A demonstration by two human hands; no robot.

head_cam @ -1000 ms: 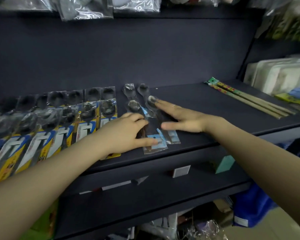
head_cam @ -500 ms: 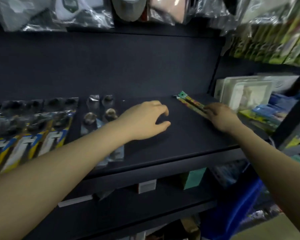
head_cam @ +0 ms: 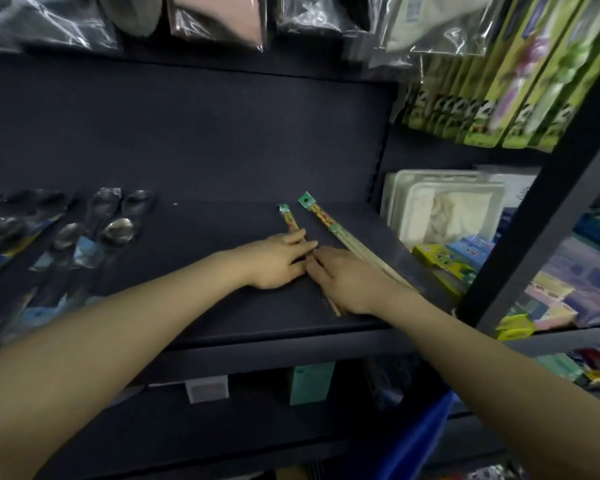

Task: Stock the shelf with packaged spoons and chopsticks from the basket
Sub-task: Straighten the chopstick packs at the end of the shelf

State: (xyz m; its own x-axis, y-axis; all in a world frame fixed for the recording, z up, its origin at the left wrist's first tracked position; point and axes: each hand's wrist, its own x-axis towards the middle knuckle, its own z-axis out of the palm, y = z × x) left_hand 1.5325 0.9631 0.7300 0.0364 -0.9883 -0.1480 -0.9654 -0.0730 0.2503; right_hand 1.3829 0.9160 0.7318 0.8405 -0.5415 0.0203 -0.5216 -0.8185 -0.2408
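Note:
Two chopstick packs with green header cards lie on the dark shelf. The left chopstick pack runs under both hands, and its wooden end pokes out near the shelf's front. My left hand has its fingers on this pack's middle. My right hand touches the left hand and grips the same pack lower down. The right chopstick pack lies free just right of my right hand. Packaged spoons lie in rows at the shelf's left.
White boxed goods and small colourful boxes fill the neighbouring shelf on the right, behind a dark upright post. Bagged items hang above. Something blue sits below at the lower right. Price tags line the shelf edge.
Both hands left the spoon packs and moved right to the chopsticks. One chopstick pack has been pulled left, apart from the other. The view has swung right.

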